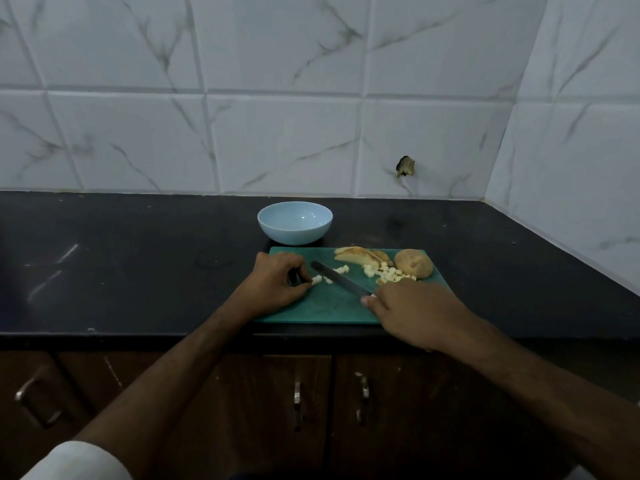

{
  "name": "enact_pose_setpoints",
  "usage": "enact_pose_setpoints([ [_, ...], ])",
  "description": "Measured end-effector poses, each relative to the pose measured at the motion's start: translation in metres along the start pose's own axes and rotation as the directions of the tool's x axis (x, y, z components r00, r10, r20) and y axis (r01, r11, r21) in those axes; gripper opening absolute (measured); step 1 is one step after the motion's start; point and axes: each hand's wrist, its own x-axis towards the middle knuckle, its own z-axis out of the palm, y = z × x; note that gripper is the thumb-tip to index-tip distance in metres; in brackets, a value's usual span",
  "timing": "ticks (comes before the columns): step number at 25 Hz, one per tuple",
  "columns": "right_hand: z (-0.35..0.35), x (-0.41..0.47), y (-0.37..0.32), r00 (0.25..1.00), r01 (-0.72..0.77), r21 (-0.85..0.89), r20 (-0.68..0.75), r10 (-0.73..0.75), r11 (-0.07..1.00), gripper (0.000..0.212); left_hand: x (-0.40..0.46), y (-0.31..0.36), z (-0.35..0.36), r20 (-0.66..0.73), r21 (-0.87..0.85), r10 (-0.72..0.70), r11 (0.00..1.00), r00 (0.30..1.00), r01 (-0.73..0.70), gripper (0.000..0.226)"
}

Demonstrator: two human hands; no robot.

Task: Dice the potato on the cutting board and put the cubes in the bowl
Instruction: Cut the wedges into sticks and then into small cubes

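Observation:
A green cutting board (332,306) lies on the black counter. My left hand (277,284) pinches a small potato piece (317,279) at the board's left side. My right hand (412,311) grips the handle of a knife (337,279), whose blade points up-left across the board beside that piece. Several pale cubes (386,273) lie scattered near the middle and right. Potato slices (360,257) rest at the far edge, and a rounded potato half (414,264) sits at the far right. Behind the board stands a light blue bowl (294,222), holding nothing.
Marble-patterned wall tiles rise behind the counter and along the right side. Below the counter's front edge are dark wooden cabinet doors with metal handles (363,396). Bare black counter (138,265) stretches to the left of the board.

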Motion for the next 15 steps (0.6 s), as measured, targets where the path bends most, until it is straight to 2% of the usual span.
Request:
enact_pose_setpoints([
  [6, 0.017, -0.003, -0.001, 0.989, -0.011, 0.149, 0.15, -0.012, 0.989, 0.043, 0.001, -0.002, -0.001, 0.005, -0.036, 0.017, 0.999, 1.0, -0.017, 0.019],
  [10, -0.018, -0.017, 0.016, 0.968, -0.022, 0.069, 0.251, 0.004, 0.997, 0.041, 0.001, -0.003, 0.001, 0.004, -0.042, 0.021, 0.999, 1.0, -0.021, 0.017],
  [12, -0.034, -0.023, 0.027, 0.972, -0.053, 0.044, 0.232, 0.041, 0.998, 0.041, 0.002, -0.002, 0.001, 0.043, -0.035, 0.012, 0.999, 0.999, -0.011, 0.02],
  [15, -0.034, -0.031, 0.037, 0.981, -0.099, -0.002, 0.17, 0.098, 0.995, 0.044, 0.005, -0.008, 0.001, 0.105, -0.067, -0.03, 0.997, 0.994, 0.037, 0.039],
])
